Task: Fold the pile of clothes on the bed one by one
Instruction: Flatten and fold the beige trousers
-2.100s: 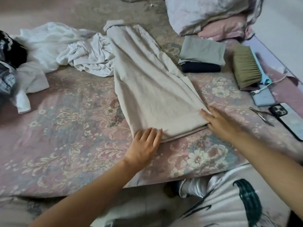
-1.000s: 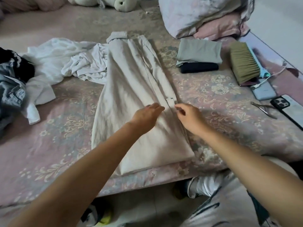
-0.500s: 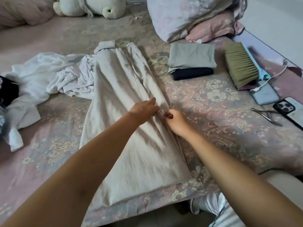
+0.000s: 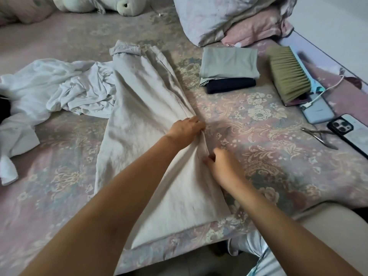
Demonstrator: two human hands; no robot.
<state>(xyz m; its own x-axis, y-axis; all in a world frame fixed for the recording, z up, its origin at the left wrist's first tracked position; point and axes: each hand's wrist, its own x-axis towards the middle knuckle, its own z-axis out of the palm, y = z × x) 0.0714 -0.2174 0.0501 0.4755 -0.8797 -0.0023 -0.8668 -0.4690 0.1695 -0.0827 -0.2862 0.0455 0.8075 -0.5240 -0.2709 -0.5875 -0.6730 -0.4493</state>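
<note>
Floral bedding in faded pink and grey covers the bed, its woven pattern of pale blossoms and scrolls running to the near edge. Laid lengthwise down the middle is the beige trousers, a soft, faintly crinkled cloth folded leg over leg into one long tapering panel, waistband at the far end and wide hem at the near edge of the bed. Along its right edge the fabric bunches into a ridge. The left hand rests on that edge, fingers curled onto the cloth and gripping the ridge. The right hand sits just nearer along the same edge, its thumb and fingers pinched on the seam.

To the left lies the white clothes pile, rumpled and thin, touching the trousers' far left side, with a dark garment at the frame's edge. Right of the trousers, apart from them, stands a folded stack: a grey-green piece squared flat on top of a navy one. Beyond it a quilt and pink pillow are heaped, and a pale plush toy lies at the far side. Along the right edge are a bed brush with stiff olive bristles, a power bank with a white cable, metal nippers, and a phone lying face down.
</note>
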